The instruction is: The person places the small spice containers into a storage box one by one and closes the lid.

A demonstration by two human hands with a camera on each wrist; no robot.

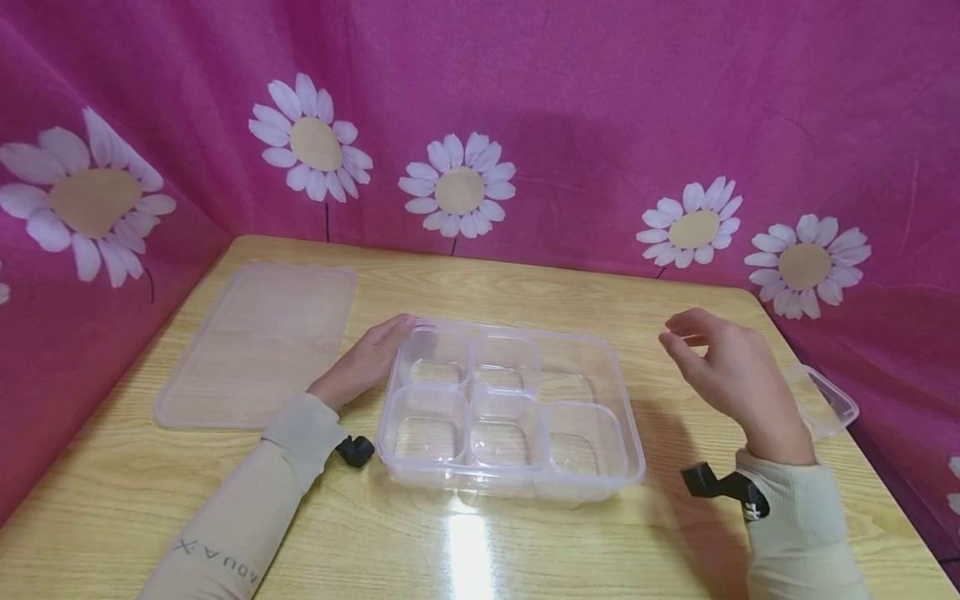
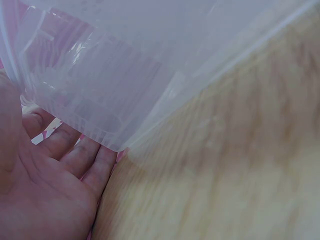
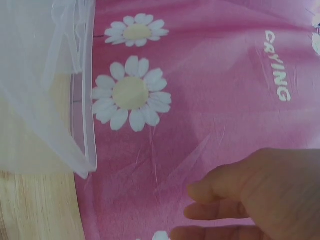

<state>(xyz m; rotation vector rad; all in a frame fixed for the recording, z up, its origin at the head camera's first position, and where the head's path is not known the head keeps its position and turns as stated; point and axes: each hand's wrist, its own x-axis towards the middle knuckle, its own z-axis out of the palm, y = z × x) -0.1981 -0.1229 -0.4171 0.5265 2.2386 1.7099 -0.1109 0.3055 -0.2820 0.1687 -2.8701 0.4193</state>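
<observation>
A clear plastic food container (image 1: 517, 483) sits on the table, with several small square cups (image 1: 431, 425) inside; the back right spot shows only the container's floor. My left hand (image 1: 367, 358) holds the container by its far left corner. In the left wrist view, the fingers (image 2: 80, 157) pass behind the container's lower corner (image 2: 100, 115). To the right of the container, my right hand (image 1: 731, 375) hovers above the table with loosely bent fingers and nothing between them. In the right wrist view, the container's side (image 3: 30, 120) appears apart from that hand (image 3: 250, 195).
On the left of the wooden table (image 1: 420, 550) lies a large flat translucent lid (image 1: 258, 350). A small clear plastic piece (image 1: 828, 404) lies near the right edge, partly hidden by my right hand. A pink flowered cloth (image 1: 570, 150) hangs behind and along the sides.
</observation>
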